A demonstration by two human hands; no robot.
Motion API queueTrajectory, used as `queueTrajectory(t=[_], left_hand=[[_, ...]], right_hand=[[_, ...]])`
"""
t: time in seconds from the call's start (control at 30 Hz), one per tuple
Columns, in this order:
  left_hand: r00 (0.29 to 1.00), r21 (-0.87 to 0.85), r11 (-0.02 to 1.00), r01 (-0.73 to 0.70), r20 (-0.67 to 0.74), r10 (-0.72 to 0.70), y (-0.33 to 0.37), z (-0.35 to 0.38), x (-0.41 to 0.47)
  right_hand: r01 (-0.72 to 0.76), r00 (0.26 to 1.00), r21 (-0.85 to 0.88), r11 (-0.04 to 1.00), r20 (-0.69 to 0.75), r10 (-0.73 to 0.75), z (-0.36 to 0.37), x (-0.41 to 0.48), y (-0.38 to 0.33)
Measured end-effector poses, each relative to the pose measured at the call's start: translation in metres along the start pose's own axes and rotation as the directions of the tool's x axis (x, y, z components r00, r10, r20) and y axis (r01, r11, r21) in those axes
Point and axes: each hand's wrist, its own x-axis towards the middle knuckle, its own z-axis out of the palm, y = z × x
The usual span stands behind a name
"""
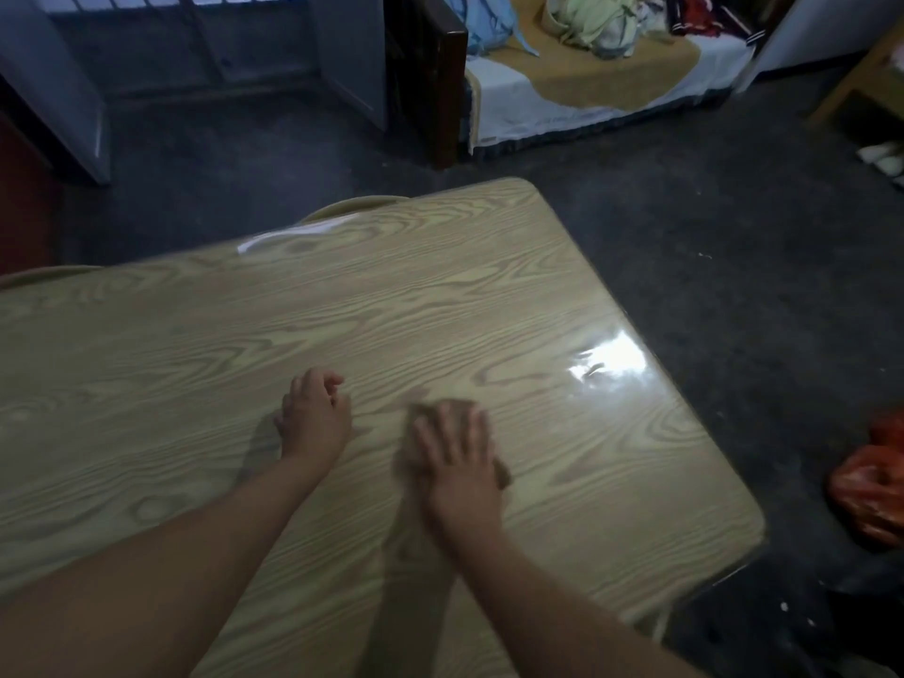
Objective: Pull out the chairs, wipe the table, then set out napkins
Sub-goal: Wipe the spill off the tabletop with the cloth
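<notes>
A glossy wood-grain table (pixel 440 296) fills the middle of the head view. My right hand (pixel 460 457) lies flat on a brown cloth (pixel 501 474) pressed against the tabletop, fingers spread over it; the cloth is mostly hidden and blurred. My left hand (pixel 315 413) rests on the table just to the left, fingers curled loosely and holding nothing. Curved chair backs (pixel 352 208) show just past the table's far edge, another chair back (pixel 44 274) at the far left. No napkins are in view.
A bed (pixel 587 90) with piled clothes stands beyond the table at the back right, with a dark wooden footboard (pixel 430 75). An orange plastic bag (pixel 875 482) lies on the dark floor to the right. A door frame is at the back left.
</notes>
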Motion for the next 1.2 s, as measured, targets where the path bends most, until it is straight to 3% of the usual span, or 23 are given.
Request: queueTrajectory(t=[0.1, 0.2, 0.33, 0.47, 0.53, 0.6, 0.67, 0.7, 0.8, 0.87, 0.9, 0.93, 1.0, 1.03, 1.1, 1.17, 1.2], left_hand=[[0.998, 0.02, 1.0, 0.002, 0.06, -0.003, 0.024, 0.014, 0.008], [0.994, 0.053, 0.999, -0.015, 0.107, 0.009, 0.049, 0.026, 0.02], [0.989, 0.066, 0.997, -0.029, 0.147, 0.019, 0.074, 0.043, 0.046], [0.989, 0.088, 0.995, -0.039, 0.144, 0.026, 0.08, 0.052, 0.069], [0.993, 0.099, 0.995, -0.023, 0.119, 0.011, 0.078, 0.05, 0.081], [0.996, 0.111, 0.994, -0.009, 0.085, -0.001, 0.073, 0.045, 0.091], [0.999, 0.119, 0.992, 0.028, 0.016, -0.03, 0.064, 0.036, 0.103], [0.998, 0.123, 0.991, 0.058, -0.017, -0.057, 0.06, 0.031, 0.109], [0.985, 0.123, 0.979, 0.164, -0.079, -0.155, 0.043, 0.013, 0.122], [0.972, 0.136, 0.965, 0.225, -0.099, -0.213, 0.034, 0.004, 0.128], [0.968, 0.138, 0.961, 0.241, -0.107, -0.228, 0.029, 0.0, 0.131], [0.965, 0.137, 0.958, 0.25, -0.111, -0.236, 0.024, -0.005, 0.133], [0.962, 0.135, 0.955, 0.263, -0.11, -0.249, 0.018, -0.012, 0.136], [0.959, 0.13, 0.953, 0.274, -0.113, -0.26, 0.011, -0.018, 0.136], [0.951, 0.109, 0.949, 0.297, -0.127, -0.283, -0.002, -0.027, 0.135], [0.943, 0.095, 0.945, 0.314, -0.149, -0.299, -0.017, -0.037, 0.131], [0.938, 0.091, 0.943, 0.32, -0.168, -0.302, -0.025, -0.043, 0.129]], right_hand=[[0.353, 0.93, -0.022, 0.936, 0.118, -0.348, 0.007, -0.009, -0.007], [0.444, 0.895, -0.103, 0.89, 0.089, -0.436, -0.005, 0.01, 0.031], [0.096, 0.994, -0.101, 0.99, -0.048, -0.102, -0.026, 0.06, 0.098], [-0.154, 0.987, -0.029, 0.988, -0.051, 0.153, -0.041, 0.118, 0.116], [-0.2, 0.972, 0.026, 0.979, -0.123, 0.202, -0.038, 0.146, 0.094], [-0.087, 0.982, -0.011, 0.996, -0.166, 0.084, -0.027, 0.162, 0.06], [0.161, 0.976, -0.044, 0.986, -0.141, -0.166, -0.018, 0.169, 0.019], [0.32, 0.939, -0.055, 0.946, -0.115, -0.324, -0.013, 0.167, 0.001], [0.709, 0.705, -0.092, 0.7, 0.039, -0.709, -0.002, 0.159, -0.017], [0.802, 0.587, -0.126, 0.584, -0.012, -0.809, -0.004, 0.176, 0.009], [0.79, 0.595, -0.157, 0.592, -0.036, -0.803, -0.008, 0.189, 0.025], [0.723, 0.665, -0.178, 0.667, -0.079, -0.742, -0.013, 0.203, 0.04], [0.423, 0.877, -0.138, 0.896, -0.188, -0.443, -0.025, 0.225, 0.06], [0.244, 0.943, -0.088, 0.966, -0.211, -0.258, -0.028, 0.234, 0.053], [0.014, 0.976, 0.012, 1.0, -0.217, -0.011, -0.026, 0.246, 0.019], [0.003, 0.979, 0.071, 0.997, -0.203, 0.011, -0.021, 0.253, -0.031], [0.073, 0.984, 0.071, 0.995, -0.169, -0.06, -0.018, 0.254, -0.059]])
